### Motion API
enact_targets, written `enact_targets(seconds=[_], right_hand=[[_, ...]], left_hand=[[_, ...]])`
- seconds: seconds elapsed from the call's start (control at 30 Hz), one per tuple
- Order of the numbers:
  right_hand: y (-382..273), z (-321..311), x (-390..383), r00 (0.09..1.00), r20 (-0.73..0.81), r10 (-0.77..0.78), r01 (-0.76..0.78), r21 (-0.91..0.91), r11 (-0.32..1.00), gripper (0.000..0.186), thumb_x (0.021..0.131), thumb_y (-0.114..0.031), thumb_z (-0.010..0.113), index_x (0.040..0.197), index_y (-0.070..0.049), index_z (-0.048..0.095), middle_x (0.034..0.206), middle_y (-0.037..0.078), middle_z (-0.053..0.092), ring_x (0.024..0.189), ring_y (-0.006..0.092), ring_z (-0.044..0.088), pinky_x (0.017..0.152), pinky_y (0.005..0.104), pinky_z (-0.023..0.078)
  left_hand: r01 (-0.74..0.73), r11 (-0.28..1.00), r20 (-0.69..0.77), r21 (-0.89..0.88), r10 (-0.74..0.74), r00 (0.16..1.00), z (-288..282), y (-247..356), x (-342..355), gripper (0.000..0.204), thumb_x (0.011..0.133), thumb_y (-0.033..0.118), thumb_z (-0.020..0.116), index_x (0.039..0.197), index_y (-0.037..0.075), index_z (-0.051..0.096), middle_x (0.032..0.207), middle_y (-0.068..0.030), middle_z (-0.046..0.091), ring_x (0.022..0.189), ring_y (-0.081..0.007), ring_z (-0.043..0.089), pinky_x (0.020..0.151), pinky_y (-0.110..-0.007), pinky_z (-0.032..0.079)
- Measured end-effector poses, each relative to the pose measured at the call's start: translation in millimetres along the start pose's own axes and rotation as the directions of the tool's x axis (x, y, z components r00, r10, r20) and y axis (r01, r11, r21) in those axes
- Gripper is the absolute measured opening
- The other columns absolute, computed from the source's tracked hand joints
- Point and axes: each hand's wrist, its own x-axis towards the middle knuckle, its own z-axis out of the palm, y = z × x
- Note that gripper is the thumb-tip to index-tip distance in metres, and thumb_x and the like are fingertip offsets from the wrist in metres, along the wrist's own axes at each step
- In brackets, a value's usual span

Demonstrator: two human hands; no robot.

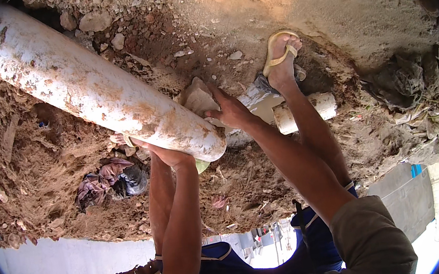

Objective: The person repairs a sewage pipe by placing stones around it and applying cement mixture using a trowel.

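Observation:
A long white pipe (pixel 90 92), smeared with mud, slants from the upper left down to the middle. My left hand (pixel 170 154) is closed against its near side, close to the lower end, with the fingers partly hidden behind the pipe. Just past that end, my right hand (pixel 232 111) grips a pale, flat-faced stone (pixel 199 97), thumb and fingers on its right edge. A short piece of muddy white pipe (pixel 314 111) lies to the right, partly behind my right leg.
Murky water (pixel 261 102) lies between the stone and the short pipe. My sandalled foot (pixel 282 57) stands beyond it. Crumpled plastic (pixel 110 179) sits in loose soil at left, dark plastic sheeting (pixel 400 81) at right. Rubble (pixel 95 21) lies along the far side.

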Motion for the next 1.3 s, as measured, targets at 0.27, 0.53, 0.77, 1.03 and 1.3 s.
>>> enact_targets(seconds=[0.27, 0.53, 0.77, 1.03, 1.3], right_hand=[[-8, -4, 0, 0.991, 0.077, 0.105, -0.099, -0.073, 0.992, 0.097, 0.085, -0.034, 0.072, 0.154, -0.009, 0.008, 0.151, 0.027, 0.031, 0.134, 0.0392, 0.041, 0.108, 0.0427, 0.039], [-25, -10, 3, 0.975, 0.145, 0.170, -0.145, -0.169, 0.975, 0.095, 0.087, -0.036, 0.069, 0.153, -0.005, 0.008, 0.145, 0.028, 0.039, 0.131, 0.0397, 0.045, 0.106, 0.0431, 0.040], [-22, -42, 17, 0.966, 0.208, 0.152, -0.105, -0.223, 0.969, 0.080, 0.090, -0.036, 0.066, 0.152, -0.012, 0.022, 0.142, 0.024, 0.046, 0.123, 0.0391, 0.053, 0.099, 0.0442, 0.046], [-52, -58, 8, 0.927, 0.195, 0.319, -0.227, -0.385, 0.894, 0.064, 0.090, -0.037, 0.064, 0.145, -0.016, 0.039, 0.117, 0.021, 0.064, 0.111, 0.0368, 0.060, 0.091, 0.0468, 0.048], [-41, -69, -31, 0.994, 0.021, 0.110, -0.096, -0.360, 0.928, 0.060, 0.092, -0.037, 0.062, 0.142, -0.010, 0.043, 0.110, 0.028, 0.064, 0.104, 0.0411, 0.062, 0.092, 0.0457, 0.048]], left_hand=[[-0.090, 0.994, -0.017, 0.057, 0.091, 0.996, -1, -6, 1, 0.093, 0.086, 0.082, 0.024, 0.155, 0.018, 0.017, 0.158, -0.0086, 0.021, 0.142, -0.0325, 0.024, 0.118, -0.046, 0.021], [-0.171, 0.965, -0.053, 0.200, 0.185, 0.981, -52, -10, 31, 0.094, 0.087, 0.080, 0.027, 0.154, 0.015, 0.017, 0.158, -0.0094, 0.021, 0.142, -0.0333, 0.025, 0.116, -0.045, 0.022], [-0.161, 0.974, -0.085, 0.161, 0.176, 0.981, -50, -14, 33, 0.085, 0.090, 0.074, 0.030, 0.154, 0.019, 0.020, 0.159, -0.0098, 0.017, 0.142, -0.0358, 0.025, 0.116, -0.050, 0.023], [-0.254, 0.915, -0.048, 0.314, 0.283, 0.958, -29, -5, 21, 0.077, 0.096, 0.066, 0.026, 0.153, 0.016, 0.020, 0.155, -0.0103, 0.028, 0.139, -0.0334, 0.033, 0.116, -0.046, 0.027], [0.188, 0.975, 0.105, 0.121, -0.201, 0.974, -54, 16, 43, 0.073, 0.096, 0.065, 0.029, 0.151, 0.017, 0.026, 0.149, -0.0086, 0.035, 0.134, -0.0301, 0.038, 0.110, -0.047, 0.035]])
